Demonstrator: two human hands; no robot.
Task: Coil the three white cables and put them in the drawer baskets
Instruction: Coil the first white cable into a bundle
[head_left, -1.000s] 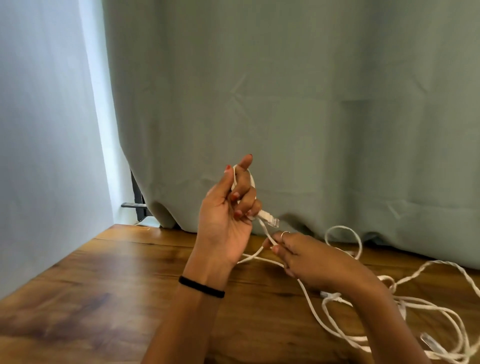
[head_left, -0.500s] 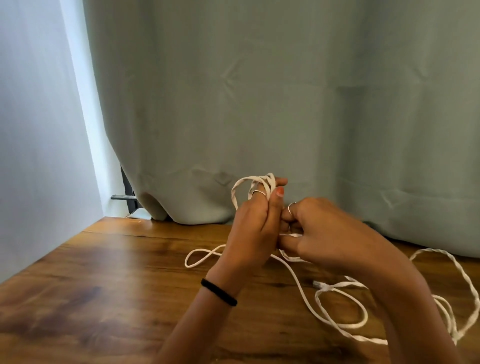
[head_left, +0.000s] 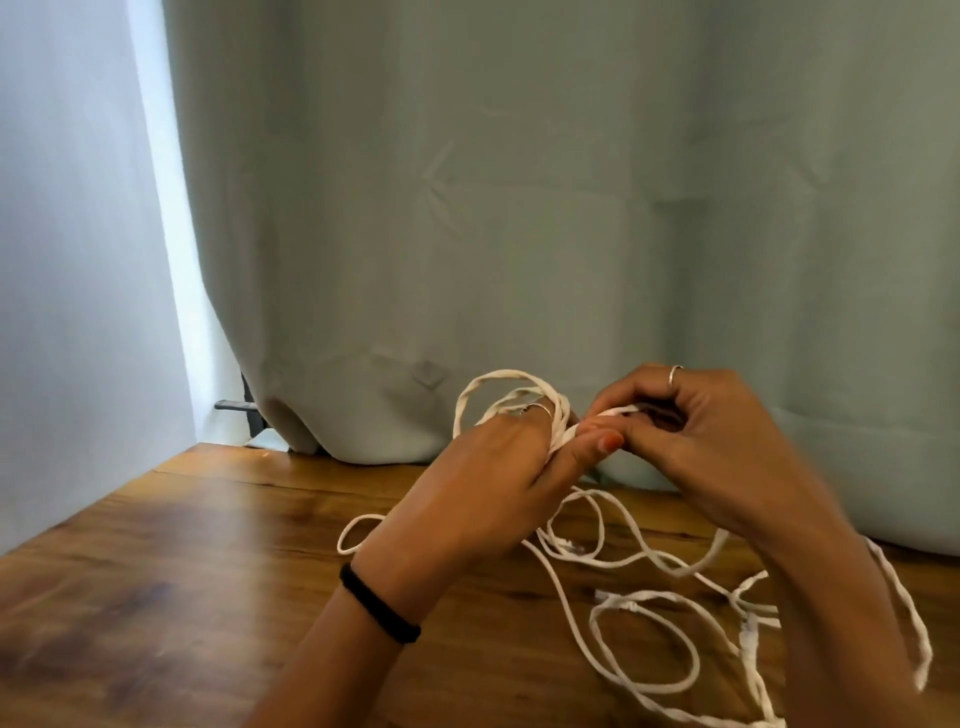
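Observation:
My left hand (head_left: 493, 478) is raised over the wooden table (head_left: 182, 571), with loops of a white cable (head_left: 501, 382) wound round its fingers and the thumb pressed against them. My right hand (head_left: 691, 431) is close beside it, fingers curled, pinching a strand of the same cable at the left thumb tip. The slack runs down to a loose tangle of white cables (head_left: 644, 613) on the table at the right, with small connectors showing in it. I cannot tell the separate cables apart. No drawer or basket is in view.
A grey-green curtain (head_left: 519, 234) hangs right behind the table's far edge. A white wall (head_left: 67, 260) closes the left side, with a dark bracket (head_left: 234, 405) at the gap. The tangle reaches the right and bottom frame edges.
My left hand turned from palm-facing to back-facing while more loops gathered on its fingers. My right hand rose from the table to meet the left thumb. The slack on the table shifted left.

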